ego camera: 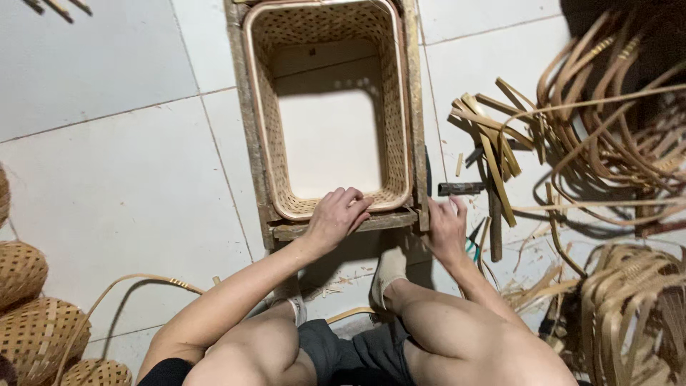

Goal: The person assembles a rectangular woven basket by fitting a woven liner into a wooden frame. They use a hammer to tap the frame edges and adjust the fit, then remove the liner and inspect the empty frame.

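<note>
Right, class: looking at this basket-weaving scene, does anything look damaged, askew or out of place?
Nothing looks damaged. The rectangular woven bamboo basket sits squarely inside its worn wooden frame, with the left hand on its near rim. The only untidiness is the cut bamboo strips scattered loosely on the white tiled floor, beyond the right hand.

To our right we see loose bamboo strips (pixel 493 136) and bundled curved bamboo hoops (pixel 614 121) lying on the white tiled floor (pixel 121 186). Finished woven baskets (pixel 36 329) sit at far left.
</note>
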